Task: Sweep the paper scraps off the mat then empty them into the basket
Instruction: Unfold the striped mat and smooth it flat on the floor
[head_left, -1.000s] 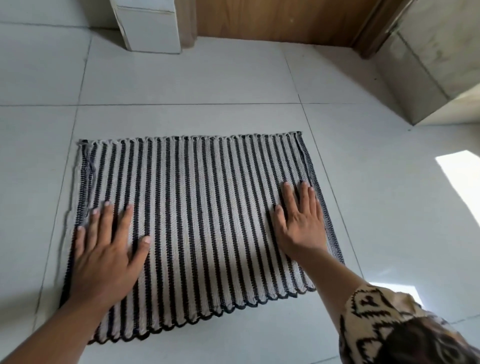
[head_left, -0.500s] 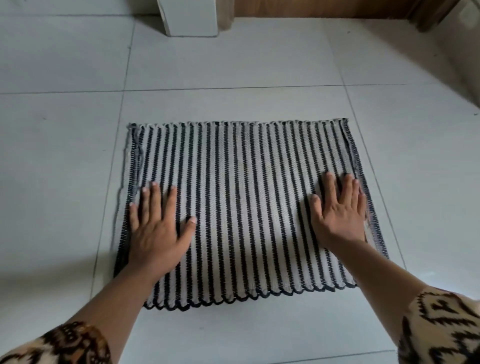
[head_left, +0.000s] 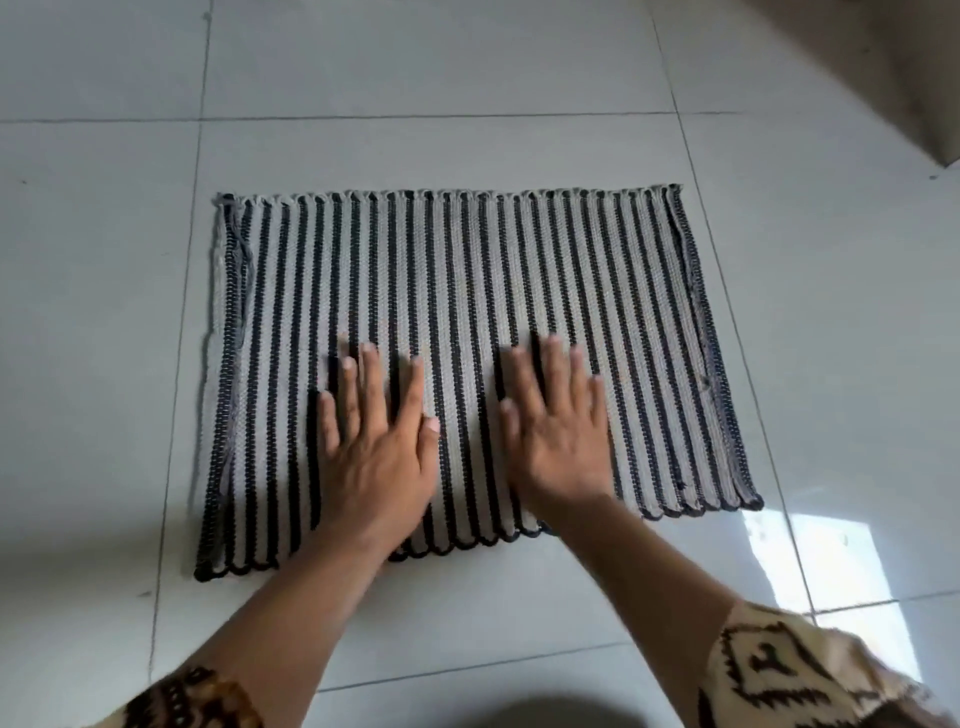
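The left grip (head_left: 379, 441) and the right grip (head_left: 558, 436) lie flat on the mat (head_left: 467, 270), fingers straight and a little spread, holding nothing. They press side by side on its near half, close to the middle. The mat is directly under them on the floor (head_left: 415, 67); most of it stretches ahead of the fingertips and out to each side. Its long axis runs across, from left of the left grip to right of the right grip, while the stripes run away from the fingers. I see no scraps near either grip, and no basket is in view. I judge that a sweep would follow the stripes, and both grips are equally near
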